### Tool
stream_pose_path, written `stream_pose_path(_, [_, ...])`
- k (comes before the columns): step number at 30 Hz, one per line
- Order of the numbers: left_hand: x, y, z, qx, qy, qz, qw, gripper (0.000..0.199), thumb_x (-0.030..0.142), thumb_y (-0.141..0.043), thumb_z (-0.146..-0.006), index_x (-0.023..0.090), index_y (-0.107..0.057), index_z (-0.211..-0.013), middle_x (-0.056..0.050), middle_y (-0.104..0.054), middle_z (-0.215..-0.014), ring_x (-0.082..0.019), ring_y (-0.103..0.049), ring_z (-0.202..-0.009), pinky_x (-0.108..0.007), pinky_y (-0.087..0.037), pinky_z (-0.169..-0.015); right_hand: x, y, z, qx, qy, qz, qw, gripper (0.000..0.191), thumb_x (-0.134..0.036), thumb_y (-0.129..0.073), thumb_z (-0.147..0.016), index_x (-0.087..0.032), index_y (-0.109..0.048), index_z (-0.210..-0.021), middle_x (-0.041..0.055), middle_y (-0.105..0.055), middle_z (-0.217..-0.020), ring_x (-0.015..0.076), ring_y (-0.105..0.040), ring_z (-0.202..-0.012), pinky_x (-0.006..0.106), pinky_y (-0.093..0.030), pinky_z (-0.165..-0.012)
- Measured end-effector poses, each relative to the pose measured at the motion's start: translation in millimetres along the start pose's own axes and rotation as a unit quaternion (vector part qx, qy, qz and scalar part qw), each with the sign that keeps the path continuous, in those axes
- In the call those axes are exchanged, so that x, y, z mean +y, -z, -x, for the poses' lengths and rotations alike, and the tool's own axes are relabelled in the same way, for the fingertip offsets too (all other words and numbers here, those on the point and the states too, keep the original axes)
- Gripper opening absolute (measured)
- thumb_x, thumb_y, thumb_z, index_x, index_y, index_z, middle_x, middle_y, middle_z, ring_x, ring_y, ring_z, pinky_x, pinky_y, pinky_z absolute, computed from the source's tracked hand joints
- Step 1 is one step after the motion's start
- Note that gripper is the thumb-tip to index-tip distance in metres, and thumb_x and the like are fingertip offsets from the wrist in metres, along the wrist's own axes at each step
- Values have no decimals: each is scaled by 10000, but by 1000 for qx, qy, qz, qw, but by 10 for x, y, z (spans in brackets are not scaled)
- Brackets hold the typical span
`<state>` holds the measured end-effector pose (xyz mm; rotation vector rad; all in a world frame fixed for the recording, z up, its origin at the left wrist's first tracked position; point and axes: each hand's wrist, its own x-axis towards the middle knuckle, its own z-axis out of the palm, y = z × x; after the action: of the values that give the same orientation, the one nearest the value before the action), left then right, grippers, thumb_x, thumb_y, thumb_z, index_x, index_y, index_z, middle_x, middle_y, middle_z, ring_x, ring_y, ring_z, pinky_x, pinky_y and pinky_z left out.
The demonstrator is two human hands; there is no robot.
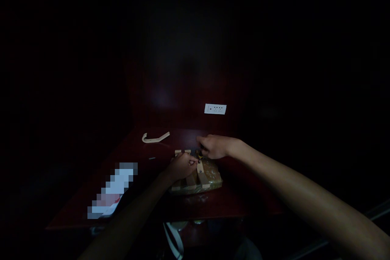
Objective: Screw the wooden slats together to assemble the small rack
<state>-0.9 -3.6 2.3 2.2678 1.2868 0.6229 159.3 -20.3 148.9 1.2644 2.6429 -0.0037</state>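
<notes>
Darkness swallows the room around the red table (179,134), where slats (191,180) lie across a wrapped bundle (214,170); the left hand (182,165) seems to pinch a dark screw (199,161) on the rightmost slat, and the right hand (215,146) curls at the bundle's one o'clock, its grip too dim to tell. I judge the work partway: a bright stud (200,171) sits on that slat, while a hook (155,139) toward eleven and a sliver (152,158) toward ten lie loose.
</notes>
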Motion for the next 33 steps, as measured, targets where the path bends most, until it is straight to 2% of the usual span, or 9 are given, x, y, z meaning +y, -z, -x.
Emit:
stream_pose_path(4, [-5, -2, 4, 18, -25, -9, 999, 283, 303, -483, -823, 182, -739, -827, -11, -633, -634, -134, -531, -626, -222, -316, -571, 35, -37, -20, -10, -2, 20, 1000, 273, -277, -445, -913, -102, -589, -1064, 168, -683, -932, 232, -657, -771, 293, -431, -594])
stream_pose_path(9, [2, 0, -2, 9, -12, -7, 1000, 285, 307, -489, -819, 174, -741, -824, -14, -630, -620, -132, -530, -602, -218, -320, -558, 27, -45, -43, -13, -25, 13, 1000, 368, -366, -402, -936, -93, -569, -1119, 178, -680, -939, 240, -651, -777, 302, -436, -597])
stream_pose_path(13, [30, 25, 7, 7, -7, -7, 1000, 274, 299, -494, -816, 182, -741, -830, -12, -632, -628, -130, -523, -592, -217, -316, -556, 4, -11, -12, -19, -25, -16, 999, 379, -327, -480, -876, -118, -511, -1191, 155, -676, -967, 219, -641, -729, 280, -414, -541])
stream_pose_path(16, [47, 42, 17, 7, -7, -11, 1000, 266, 295, -496, -812, 187, -738, -794, -14, -636, -638, -130, -517, -596, -217, -317, -564, 10, -1, 8, -7, -10, -10, 1000, 340, -288, -500, -864, -127, -519, -1163, 149, -673, -970, 209, -641, -725, 267, -400, -532])
stream_pose_path(20, [51, 44, 22, 11, -12, -13, 1000, 291, 292, -471, -820, 183, -741, -809, -11, -619, -615, -129, -520, -599, -213, -316, -560, 40, -34, -19, -19, -17, 5, 1000, 286, -307, -431, -927, -114, -554, -1099, 157, -682, -935, 212, -651, -762, 269, -415, -579])
stream_pose_path(25, [37, 35, 12, 7, -13, -9, 1000, 301, 297, -468, -819, 180, -746, -830, -12, -623, -612, -127, -525, -590, -211, -318, -549, 51, -99, -69, -4, -30, -8, 1000, 367, -397, -419, -926, -122, -509, -1151, 163, -679, -947, 242, -655, -774, 296, -425, -583])
stream_pose_path(29, [27, 30, 7, 7, -4, -6, 1000, 300, 307, -481, -813, 179, -748, -859, -18, -645, -636, -132, -529, -594, -214, -335, -564, 47, -104, -54, 21, -8, -14, 1000, 336, -325, -467, -892, -141, -480, -1173, 148, -672, -986, 241, -653, -816, 295, -433, -617])
stream_pose_path(33, [29, 30, 7, 5, 0, -2, 1000, 283, 308, -494, -812, 180, -745, -836, -21, -651, -649, -134, -531, -612, -211, -330, -561, 60, -105, -39, 25, -4, 3, 1000, 282, -335, -399, -944, -142, -524, -1106, 155, -671, -969, 230, -657, -813, 292, -428, -630])
